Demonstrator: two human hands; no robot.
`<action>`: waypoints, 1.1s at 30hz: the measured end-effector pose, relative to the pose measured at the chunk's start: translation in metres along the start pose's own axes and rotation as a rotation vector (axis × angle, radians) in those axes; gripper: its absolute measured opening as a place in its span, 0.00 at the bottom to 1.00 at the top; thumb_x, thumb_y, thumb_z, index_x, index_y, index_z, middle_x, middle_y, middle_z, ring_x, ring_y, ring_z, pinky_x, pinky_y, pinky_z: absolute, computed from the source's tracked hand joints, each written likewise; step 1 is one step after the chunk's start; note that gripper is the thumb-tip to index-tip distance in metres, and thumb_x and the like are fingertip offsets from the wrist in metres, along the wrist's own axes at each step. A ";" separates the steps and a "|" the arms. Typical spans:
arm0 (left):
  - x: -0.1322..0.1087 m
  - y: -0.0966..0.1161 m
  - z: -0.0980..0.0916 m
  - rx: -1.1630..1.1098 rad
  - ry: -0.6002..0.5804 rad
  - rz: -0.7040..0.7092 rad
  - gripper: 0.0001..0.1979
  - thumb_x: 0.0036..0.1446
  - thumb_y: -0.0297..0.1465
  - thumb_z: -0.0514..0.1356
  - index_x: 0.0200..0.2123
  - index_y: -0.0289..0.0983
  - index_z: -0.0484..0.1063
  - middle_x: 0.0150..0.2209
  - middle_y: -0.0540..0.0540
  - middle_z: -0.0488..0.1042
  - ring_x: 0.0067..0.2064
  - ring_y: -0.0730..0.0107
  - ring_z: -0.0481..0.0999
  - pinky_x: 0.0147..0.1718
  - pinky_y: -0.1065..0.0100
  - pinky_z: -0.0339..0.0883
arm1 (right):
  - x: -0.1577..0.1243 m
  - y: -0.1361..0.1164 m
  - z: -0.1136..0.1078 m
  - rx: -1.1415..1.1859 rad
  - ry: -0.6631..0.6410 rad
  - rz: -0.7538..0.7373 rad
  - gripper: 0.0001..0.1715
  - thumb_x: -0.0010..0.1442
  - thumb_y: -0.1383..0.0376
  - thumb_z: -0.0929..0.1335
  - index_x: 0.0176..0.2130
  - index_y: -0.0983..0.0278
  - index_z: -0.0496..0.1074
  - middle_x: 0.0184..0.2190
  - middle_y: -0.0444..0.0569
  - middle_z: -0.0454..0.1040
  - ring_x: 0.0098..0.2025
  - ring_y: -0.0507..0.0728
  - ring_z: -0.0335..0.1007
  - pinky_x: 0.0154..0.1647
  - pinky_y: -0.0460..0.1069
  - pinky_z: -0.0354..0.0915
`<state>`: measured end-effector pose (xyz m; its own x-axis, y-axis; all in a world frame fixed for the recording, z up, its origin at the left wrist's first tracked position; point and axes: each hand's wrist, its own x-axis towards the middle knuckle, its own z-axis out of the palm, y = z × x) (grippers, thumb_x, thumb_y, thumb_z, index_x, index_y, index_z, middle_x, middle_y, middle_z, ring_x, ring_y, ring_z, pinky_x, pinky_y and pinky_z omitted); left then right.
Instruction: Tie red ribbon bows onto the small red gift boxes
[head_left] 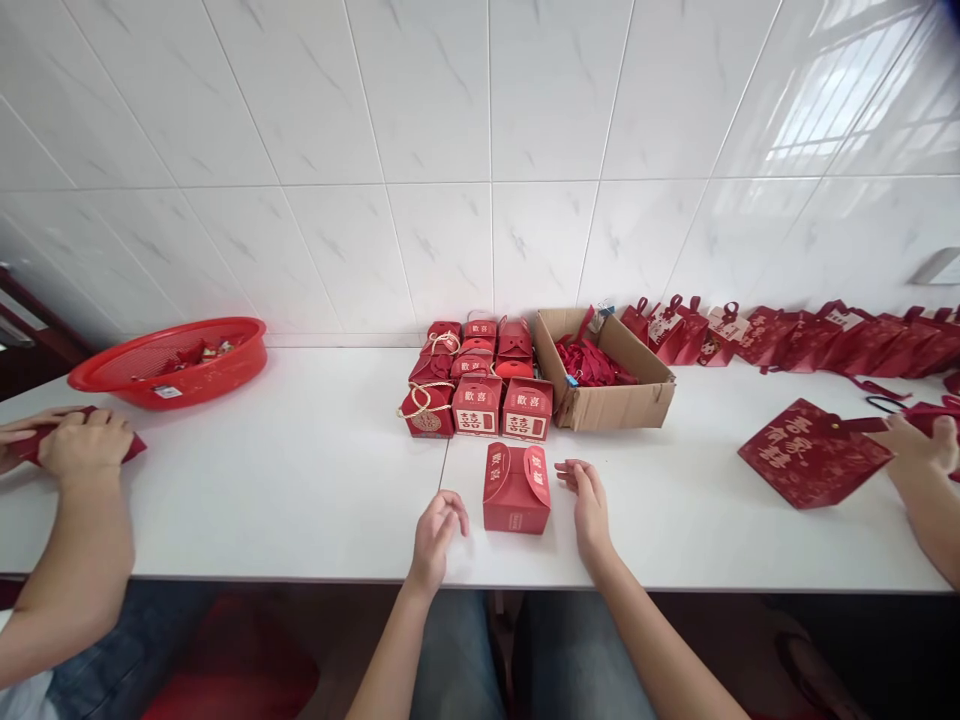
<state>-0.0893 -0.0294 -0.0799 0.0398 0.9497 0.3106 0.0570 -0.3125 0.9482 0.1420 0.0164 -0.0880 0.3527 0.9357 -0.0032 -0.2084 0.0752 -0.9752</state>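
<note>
Upright red gift box (516,488), flaps raised

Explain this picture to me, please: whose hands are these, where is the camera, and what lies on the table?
There is no machine. The picture comes from a camera on a person's head, looking down. That person's left hand and right hand are open beside a small red paper box with a handle top, holding nothing. The white table bears finished red gift boxes, a brown cardboard carton of red ribbons and a red plastic basket. A hand at the left edge and a hand at the right edge belong to other people.
</note>
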 end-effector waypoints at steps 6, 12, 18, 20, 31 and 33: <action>0.000 0.010 0.007 0.136 -0.059 -0.064 0.15 0.59 0.44 0.54 0.29 0.38 0.64 0.33 0.42 0.77 0.39 0.59 0.73 0.43 0.61 0.61 | -0.007 -0.005 -0.001 0.045 -0.071 -0.003 0.14 0.58 0.56 0.63 0.39 0.60 0.71 0.34 0.48 0.77 0.43 0.59 0.71 0.43 0.51 0.62; 0.008 0.002 0.009 0.088 0.422 -0.116 0.17 0.60 0.47 0.50 0.33 0.39 0.63 0.47 0.42 0.72 0.48 0.59 0.70 0.44 0.61 0.62 | 0.000 0.000 -0.011 0.077 0.114 0.007 0.15 0.58 0.62 0.59 0.21 0.60 0.60 0.12 0.36 0.49 0.18 0.52 0.54 0.26 0.48 0.55; 0.002 0.003 0.006 0.106 0.134 -0.009 0.17 0.62 0.43 0.50 0.26 0.39 0.64 0.26 0.48 0.68 0.32 0.66 0.69 0.36 0.65 0.61 | -0.003 0.000 -0.009 0.048 0.049 -0.024 0.11 0.58 0.58 0.62 0.32 0.61 0.69 0.28 0.45 0.72 0.35 0.55 0.69 0.38 0.49 0.60; 0.000 0.006 0.006 0.123 0.022 0.011 0.18 0.62 0.42 0.49 0.25 0.39 0.65 0.25 0.47 0.69 0.31 0.65 0.69 0.35 0.64 0.61 | -0.004 0.000 -0.007 0.049 -0.018 -0.029 0.14 0.58 0.55 0.63 0.37 0.61 0.71 0.38 0.49 0.76 0.45 0.58 0.70 0.45 0.51 0.60; 0.004 0.006 0.007 0.184 0.057 -0.048 0.15 0.59 0.44 0.53 0.30 0.39 0.68 0.39 0.42 0.74 0.44 0.58 0.72 0.45 0.60 0.61 | -0.003 0.001 0.002 0.074 -0.148 -0.008 0.15 0.56 0.54 0.64 0.35 0.61 0.71 0.35 0.48 0.77 0.41 0.58 0.72 0.39 0.50 0.64; 0.007 0.001 0.007 0.154 0.280 -0.095 0.17 0.58 0.47 0.53 0.35 0.39 0.68 0.47 0.41 0.72 0.50 0.57 0.68 0.49 0.59 0.59 | -0.002 0.003 -0.002 0.079 -0.042 0.019 0.15 0.57 0.54 0.61 0.27 0.60 0.65 0.17 0.41 0.67 0.23 0.53 0.65 0.25 0.48 0.59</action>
<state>-0.0821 -0.0231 -0.0776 -0.2477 0.9367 0.2475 0.1983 -0.2010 0.9593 0.1422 0.0136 -0.0912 0.3093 0.9509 -0.0108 -0.2870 0.0825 -0.9544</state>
